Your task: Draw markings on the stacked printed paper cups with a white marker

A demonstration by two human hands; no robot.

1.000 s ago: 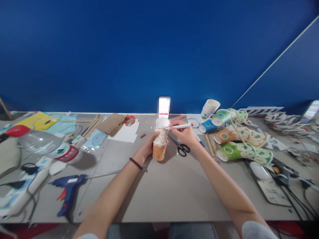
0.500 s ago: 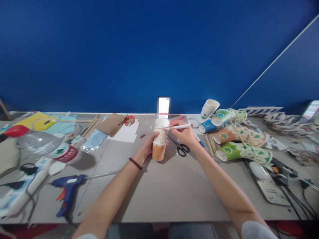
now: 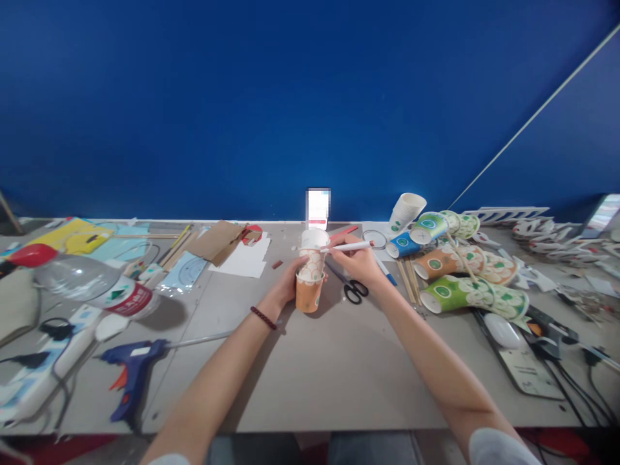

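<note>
Upright on the table stands a stack of paper cups (image 3: 310,296), orange at the bottom and white with an orange scale pattern above. My left hand (image 3: 293,278) is wrapped round its left side, with fingertips showing at the right edge. In my right hand (image 3: 359,261) is a white marker (image 3: 352,246) with a red end, pinched between thumb and fingers. The marker's tip meets the right side of the stack near its upper rim. Whether it leaves a line there is too small to tell. Black-handled scissors (image 3: 356,292) lie just below my right hand.
A lit phone (image 3: 318,208) leans on the blue wall. Several joined paper cups (image 3: 438,296) and a cup stack (image 3: 408,210) are at right. On the left lie a bottle (image 3: 97,281), a blue glue gun (image 3: 133,368), a power strip (image 3: 58,361) and brown cardboard (image 3: 217,242).
Almost nothing has moved. Both hands keep their hold on the cup stack and marker, and the marker shifts only very slightly at the cup's side.
</note>
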